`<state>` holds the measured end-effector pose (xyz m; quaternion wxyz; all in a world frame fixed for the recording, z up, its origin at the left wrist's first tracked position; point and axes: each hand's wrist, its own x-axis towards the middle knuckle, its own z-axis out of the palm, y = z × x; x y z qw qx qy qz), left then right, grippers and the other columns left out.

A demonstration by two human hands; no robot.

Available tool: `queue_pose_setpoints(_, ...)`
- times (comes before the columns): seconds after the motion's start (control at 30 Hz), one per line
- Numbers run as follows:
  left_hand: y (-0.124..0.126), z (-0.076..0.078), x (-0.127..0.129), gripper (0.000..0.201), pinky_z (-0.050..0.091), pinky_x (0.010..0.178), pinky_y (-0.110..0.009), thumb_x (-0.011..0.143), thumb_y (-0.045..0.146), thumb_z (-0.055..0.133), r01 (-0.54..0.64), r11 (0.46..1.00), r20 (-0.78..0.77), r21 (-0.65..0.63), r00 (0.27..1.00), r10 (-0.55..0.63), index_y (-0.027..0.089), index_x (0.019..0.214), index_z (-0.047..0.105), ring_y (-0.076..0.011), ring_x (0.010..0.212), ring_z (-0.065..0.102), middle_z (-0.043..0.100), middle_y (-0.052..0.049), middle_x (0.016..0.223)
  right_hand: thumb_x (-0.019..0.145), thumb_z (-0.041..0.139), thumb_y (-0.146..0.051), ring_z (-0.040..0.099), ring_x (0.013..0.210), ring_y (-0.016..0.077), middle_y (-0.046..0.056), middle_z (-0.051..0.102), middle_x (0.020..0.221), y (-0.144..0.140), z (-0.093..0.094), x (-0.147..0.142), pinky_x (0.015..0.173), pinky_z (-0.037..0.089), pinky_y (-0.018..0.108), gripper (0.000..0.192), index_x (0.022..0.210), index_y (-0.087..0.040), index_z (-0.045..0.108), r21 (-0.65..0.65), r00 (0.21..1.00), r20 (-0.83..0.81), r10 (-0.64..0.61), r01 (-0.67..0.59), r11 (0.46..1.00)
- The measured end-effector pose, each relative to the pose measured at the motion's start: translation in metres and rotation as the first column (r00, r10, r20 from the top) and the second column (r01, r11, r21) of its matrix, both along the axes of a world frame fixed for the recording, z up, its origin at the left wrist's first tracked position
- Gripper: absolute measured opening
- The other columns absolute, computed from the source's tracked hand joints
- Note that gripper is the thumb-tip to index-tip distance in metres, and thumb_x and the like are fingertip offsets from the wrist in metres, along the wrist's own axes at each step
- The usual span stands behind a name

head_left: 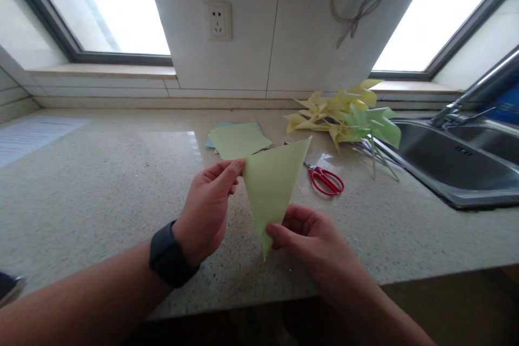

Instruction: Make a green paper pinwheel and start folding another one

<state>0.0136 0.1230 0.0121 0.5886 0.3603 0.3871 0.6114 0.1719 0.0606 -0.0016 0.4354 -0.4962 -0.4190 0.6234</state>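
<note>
Head view showed two hands holding a green paper triangle (272, 184) up in the air, just above the speckled tabletop (101, 184). The left hand (205, 208) pinched the triangle's left corner, its grip closed on the paper between thumb and fingers. The right hand (310, 238) pinched the paper near the bottom point, and its grip was closed on it too. A black watch (168, 257) sat on the left wrist. Behind the triangle lay a small stack of paper squares (237, 139). Red scissors (326, 180) lay to the right. A pile of paper pinwheels (344, 113) rested beside the sink (454, 165).
</note>
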Motion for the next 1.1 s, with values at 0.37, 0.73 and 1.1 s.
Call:
queue_pose_setpoints(0.37, -0.002, 0.001, 0.0, 0.017, 0.034, 0.062, -0.02, 0.08, 0.032, 0.08, 0.015, 1.0, -0.037, 0.015, 0.999, -0.014, 0.018, 0.077, 0.073, -0.0081, 0.064, 0.041, 0.058, 0.003, 0.072, 0.076, 0.081, -0.037, 0.066, 0.069, 0.0132, 0.002, 0.076, 0.08, -0.005, -0.005, 0.003, 0.063, 0.049, 0.024, 0.023, 0.09, -0.021, 0.076, 0.053, 1.0, 0.007, -0.023, 0.023, 0.998)
queue_pose_setpoints(0.73, -0.027, 0.005, 0.009, 0.015, 0.047, 0.065, -0.021, 0.08, 0.034, 0.08, 0.156, 0.984, -0.123, 0.085, 0.982, -0.145, 0.02, 0.076, 0.075, -0.0107, 0.068, 0.057, 0.071, 0.0, 0.074, 0.073, 0.086, -0.035, 0.073, 0.092, 0.0281, 0.01, 0.078, 0.101, 0.003, 0.009, 0.005, 0.089, 0.057, 0.044, 0.033, 0.101, -0.019, 0.075, 0.075, 0.907, -0.356, -0.224, 0.267, 0.961)
queue_pose_setpoints(1.1, -0.038, 0.005, 0.003, 0.014, 0.048, 0.068, -0.028, 0.083, 0.037, 0.077, 0.166, 0.966, -0.394, 0.2, 0.916, -0.075, 0.023, 0.079, 0.075, -0.0155, 0.071, 0.059, 0.069, -0.001, 0.076, 0.071, 0.087, -0.037, 0.074, 0.082, 0.0291, 0.01, 0.079, 0.093, -0.009, 0.01, 0.017, 0.075, 0.061, 0.043, 0.03, 0.094, -0.02, 0.077, 0.076, 0.92, -0.226, -0.321, 0.345, 0.935)
